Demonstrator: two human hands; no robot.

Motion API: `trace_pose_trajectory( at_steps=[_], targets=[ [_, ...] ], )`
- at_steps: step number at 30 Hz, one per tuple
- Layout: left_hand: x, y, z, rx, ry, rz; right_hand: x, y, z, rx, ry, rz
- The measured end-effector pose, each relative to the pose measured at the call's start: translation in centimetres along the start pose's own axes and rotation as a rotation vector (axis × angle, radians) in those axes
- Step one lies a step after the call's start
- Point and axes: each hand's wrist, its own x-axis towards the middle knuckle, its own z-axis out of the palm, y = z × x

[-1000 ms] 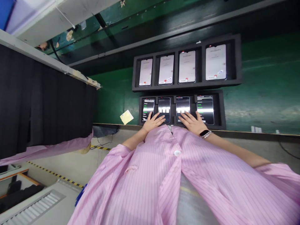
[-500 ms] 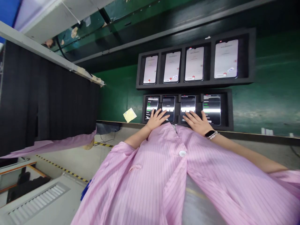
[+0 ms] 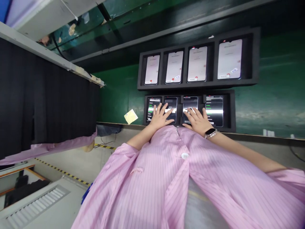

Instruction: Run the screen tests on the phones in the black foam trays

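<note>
My left hand (image 3: 160, 118), fingers spread, lies over the lower edges of two dark-screened smartphones in the near foam tray (image 3: 228, 111). Its fingertips reach onto the second phone (image 3: 172, 102) from the left; the leftmost phone (image 3: 150, 108) shows a list with green lines. With fingers apart, my right hand (image 3: 198, 121) rests over the bottom of the third phone (image 3: 190, 102). Just right of it is the rightmost phone (image 3: 215, 116), its dark screen also listing green lines. Whether the fingertips touch the glass I cannot tell. Neither hand grips anything.
Behind stands a second black foam tray (image 3: 256, 57) with several bright-screened phones (image 3: 197, 63). A yellow paper note (image 3: 131, 116) lies on the green bench (image 3: 114, 98) to the left. A black curtain (image 3: 59, 105) hangs farther left. White pieces (image 3: 268, 133) lie near the right front edge.
My left hand has shifted slightly up and its fingers reach farther over the second phone. My right hand has moved a little left, its thumb now showing. The phones stay in their trays.
</note>
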Motion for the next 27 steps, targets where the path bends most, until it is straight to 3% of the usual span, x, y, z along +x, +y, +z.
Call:
trace_pose_trajectory(
  at_steps=[3, 6, 13, 18, 27],
  targets=[
    [-1.6, -0.7, -0.4, -0.016, 0.043, -0.141, 0.2, -0.1, -0.1, 0.019, -0.08, -0.002],
    [-3.5, -1.8, -0.9, -0.039, 0.067, -0.25, -0.2, -0.1, -1.1, 0.018, -0.066, 0.056],
    [-7.5, -4.3, -0.5, -0.076, 0.093, -0.424, -5.3, 2.3, -3.4, -0.04, 0.048, 0.395],
    [-7.8, -4.7, 0.3, -0.154, 0.074, -0.443, -7.7, 3.8, -3.1, -0.019, 0.041, 0.562],
    [-7.2, -4.9, 1.2, -0.107, 0.102, -0.428, -7.6, 3.5, -3.1, -0.001, 0.059, 0.55]
  ],
)
